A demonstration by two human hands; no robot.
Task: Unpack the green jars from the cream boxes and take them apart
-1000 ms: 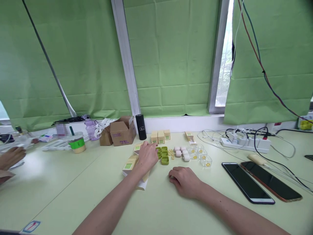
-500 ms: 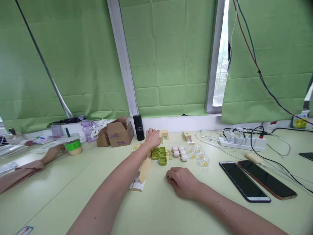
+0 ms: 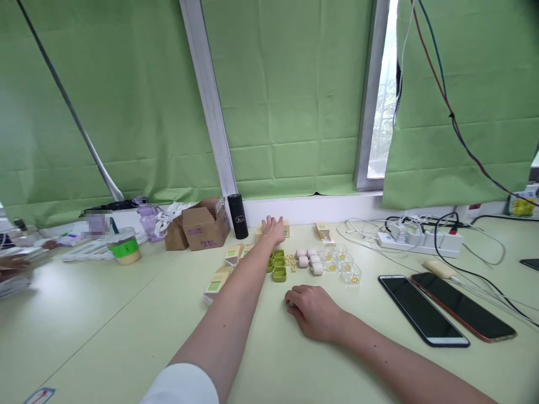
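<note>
My left hand [image 3: 273, 229] reaches far across the table to a group of small kraft-paper boxes [image 3: 287, 229] by the wall. Its fingers look spread over them, and the undersides are hidden. More such boxes [image 3: 217, 283] lie left of my left forearm, partly covered by it. My right hand [image 3: 314, 311] rests on the table with its fingers curled in, nothing visible in them. Beyond it are green square dishes [image 3: 279, 274], tiny yellow pieces [image 3: 290, 262], whitish-pink rounded cases [image 3: 303, 262] and clear containers [image 3: 351, 275] with yellow bits inside.
Two phones [image 3: 423, 308] lie at right, near a white power strip [image 3: 421, 244] with tangled cables. A black tumbler [image 3: 238, 217], a cardboard box [image 3: 205, 229] and a green-banded cup [image 3: 124, 247] stand at left. Another person's blurred hand [image 3: 12, 268] is at the far left.
My left hand has shifted slightly right among the back boxes, and its forearm has swung right, uncovering boxes on its left. The other person's arm has pulled back left. My right hand stays put.
</note>
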